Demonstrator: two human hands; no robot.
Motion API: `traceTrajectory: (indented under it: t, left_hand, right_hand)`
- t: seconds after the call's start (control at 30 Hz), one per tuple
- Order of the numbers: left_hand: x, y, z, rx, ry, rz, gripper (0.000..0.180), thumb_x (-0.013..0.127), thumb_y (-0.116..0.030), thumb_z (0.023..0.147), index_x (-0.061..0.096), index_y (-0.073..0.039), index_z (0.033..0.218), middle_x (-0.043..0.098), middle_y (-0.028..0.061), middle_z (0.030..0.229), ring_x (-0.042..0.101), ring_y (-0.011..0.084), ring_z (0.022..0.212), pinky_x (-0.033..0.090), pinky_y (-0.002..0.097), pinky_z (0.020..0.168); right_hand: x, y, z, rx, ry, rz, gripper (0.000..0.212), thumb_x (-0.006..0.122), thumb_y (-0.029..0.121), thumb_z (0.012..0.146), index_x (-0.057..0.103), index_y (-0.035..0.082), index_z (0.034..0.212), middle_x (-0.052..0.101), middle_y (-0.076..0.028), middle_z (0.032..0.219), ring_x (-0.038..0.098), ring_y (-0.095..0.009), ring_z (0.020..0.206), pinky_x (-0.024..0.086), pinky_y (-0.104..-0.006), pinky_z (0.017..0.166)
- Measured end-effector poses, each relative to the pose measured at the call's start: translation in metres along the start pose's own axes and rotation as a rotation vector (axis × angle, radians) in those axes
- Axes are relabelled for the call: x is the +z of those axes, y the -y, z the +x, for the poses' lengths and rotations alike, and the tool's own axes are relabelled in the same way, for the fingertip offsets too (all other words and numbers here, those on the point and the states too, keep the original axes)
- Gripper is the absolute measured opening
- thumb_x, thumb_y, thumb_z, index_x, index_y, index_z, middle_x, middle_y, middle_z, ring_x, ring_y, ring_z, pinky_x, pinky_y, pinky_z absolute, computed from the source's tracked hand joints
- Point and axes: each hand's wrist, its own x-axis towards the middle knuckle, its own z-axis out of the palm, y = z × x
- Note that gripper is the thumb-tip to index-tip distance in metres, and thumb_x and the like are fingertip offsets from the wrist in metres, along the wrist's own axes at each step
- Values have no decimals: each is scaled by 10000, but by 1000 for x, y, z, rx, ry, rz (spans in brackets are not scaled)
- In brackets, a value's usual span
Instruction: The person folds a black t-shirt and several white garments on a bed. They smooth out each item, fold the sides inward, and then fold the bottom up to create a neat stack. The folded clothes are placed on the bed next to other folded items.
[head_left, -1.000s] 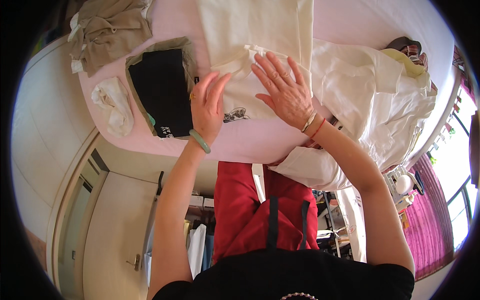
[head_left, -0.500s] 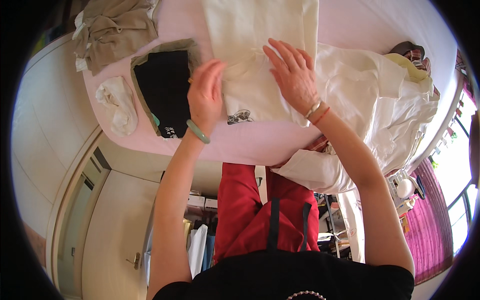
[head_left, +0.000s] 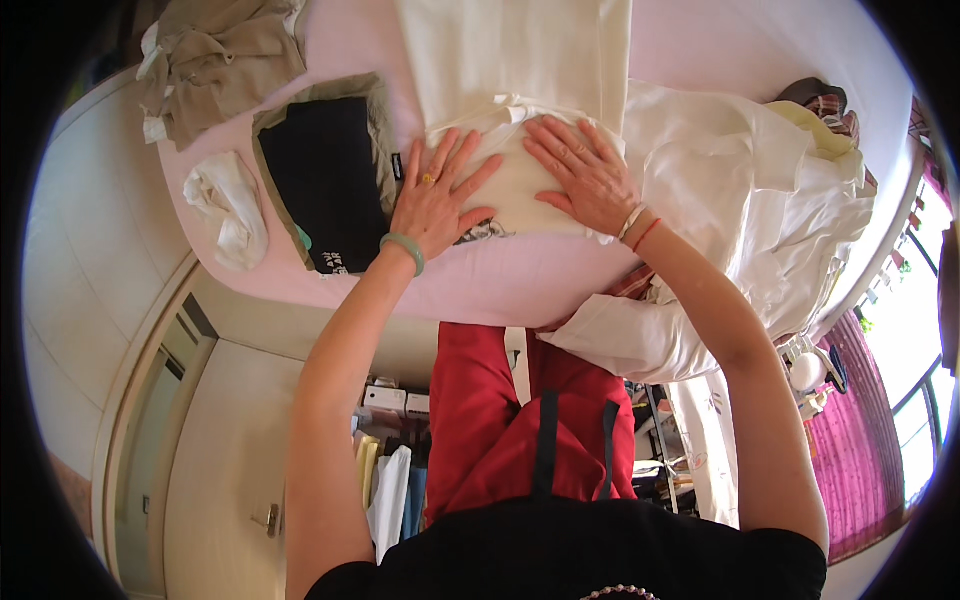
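Cream-coloured trousers or a similar long garment [head_left: 515,50] lie on the pink bed or table cover, running away from me, with a drawstring-like bunch across the near part. My left hand [head_left: 440,198] lies flat on its near left part, fingers spread, a green bangle at the wrist. Flat on the near right part rests my right hand [head_left: 585,175], its fingers stretched out and its thumb pointing inward. Between the two hands the cloth is smooth. A dark printed figure at the near edge is partly covered by my left hand.
Left of the cream garment lies a folded black garment [head_left: 325,180] on an olive one. Beyond are a crumpled white cloth [head_left: 228,210] and a brown garment [head_left: 225,65]. White clothes [head_left: 740,190] heap on the right and hang over the near edge [head_left: 640,335].
Both hands have come down flat onto the cream cloth. The left moved right and slightly nearer with its fingers spreading; the right moved nearer. The drawstring-like bunch now shows beyond them.
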Motion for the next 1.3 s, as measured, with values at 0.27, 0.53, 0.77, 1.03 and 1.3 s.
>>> traceTrajectory:
  t: [0.27,0.53,0.77,1.03,1.3]
  left_hand:
    - [-34,-17,12,107,-99,-20,694,608,-431,909,351,-255,1530,254,20,1619,212,227,1498,177,519,1202]
    - [-9,19,41,158,-86,-30,708,650,-395,888,372,-226,1518,267,46,1612,234,250,1491,175,515,1202]
    - [-27,-18,-19,231,32,-244,722,694,-308,845,401,-215,1498,280,110,1597,259,289,1478,198,539,1188]
    - [24,-21,-59,120,-123,-59,654,636,-61,801,494,-168,1430,383,119,1538,350,266,1440,269,542,1164]
    - [-56,-15,-40,123,78,-342,468,572,-217,919,561,-135,1379,533,89,1435,396,258,1413,282,488,1140]
  right_hand:
    - [-37,5,-3,-50,10,2,723,548,497,938,325,154,1534,257,22,1616,207,-175,1497,159,-454,1233]
    - [-13,-26,12,-66,12,-72,685,542,472,955,347,138,1521,272,8,1611,213,-170,1495,142,-472,1232]
    - [-42,5,-33,-202,129,124,807,676,469,839,377,118,1501,270,-61,1611,199,-221,1504,122,-481,1232]
    - [-2,9,-63,-177,110,-117,751,690,177,784,403,136,1477,306,-83,1594,265,-244,1483,201,-481,1220]
    - [-49,-9,-58,4,54,693,669,622,-82,678,505,53,1322,517,-138,1419,470,-315,1349,377,-447,1141]
